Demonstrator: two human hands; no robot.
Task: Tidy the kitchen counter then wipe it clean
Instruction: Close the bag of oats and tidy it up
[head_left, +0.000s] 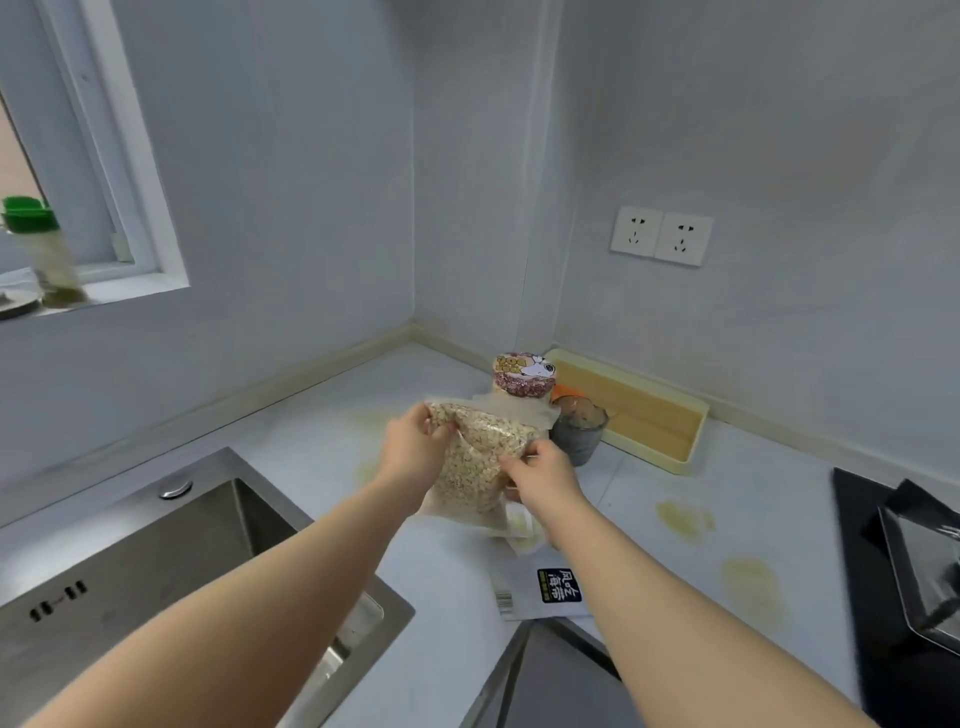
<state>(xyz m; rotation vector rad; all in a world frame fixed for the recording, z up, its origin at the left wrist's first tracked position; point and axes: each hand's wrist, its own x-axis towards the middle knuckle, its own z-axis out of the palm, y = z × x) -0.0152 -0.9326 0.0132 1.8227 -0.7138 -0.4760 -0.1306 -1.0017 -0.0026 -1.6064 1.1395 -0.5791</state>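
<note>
Both hands up over bench (779, 467), holding clear bag of pale grains (478, 462) between them, off surface. Left hand (415, 441) pinches bag's upper left edge, right hand (545, 473) grips right side lower down. Just behind bag: jar with cartoon lid (524, 376), grey cup (579, 436), yellow tray (639, 410) against wall. White packet (545, 587) flat on bench below bag. Yellowish stains (685, 519) on bench. Sink (130, 571) left, black stove (872, 571) right.
</note>
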